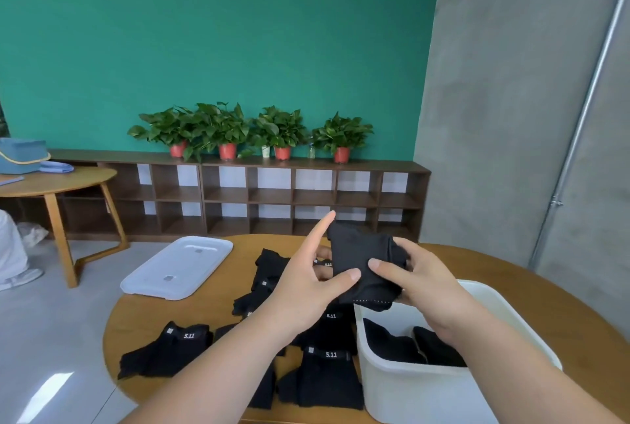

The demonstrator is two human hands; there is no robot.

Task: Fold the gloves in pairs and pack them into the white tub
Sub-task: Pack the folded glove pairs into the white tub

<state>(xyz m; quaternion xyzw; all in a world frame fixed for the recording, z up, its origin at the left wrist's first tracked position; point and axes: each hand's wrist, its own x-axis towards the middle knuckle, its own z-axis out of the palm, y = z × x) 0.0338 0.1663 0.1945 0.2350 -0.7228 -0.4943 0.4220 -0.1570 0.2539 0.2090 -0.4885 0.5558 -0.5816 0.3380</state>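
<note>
folded glove bundle (361, 256) gripped by left hand (303, 290) and right hand (424, 283), above white tub (392, 386) rim

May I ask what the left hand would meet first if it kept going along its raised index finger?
Probably nothing close: the left hand points up and away past the edge of the folded gloves, towards the wooden cubby shelf far behind, though depth is unclear.

Looking like an office lounge: teal wall (204, 31), cubby shelf (238, 197) carrying potted plants (225, 130) (red pots), round wooden counter (146, 318).
</note>
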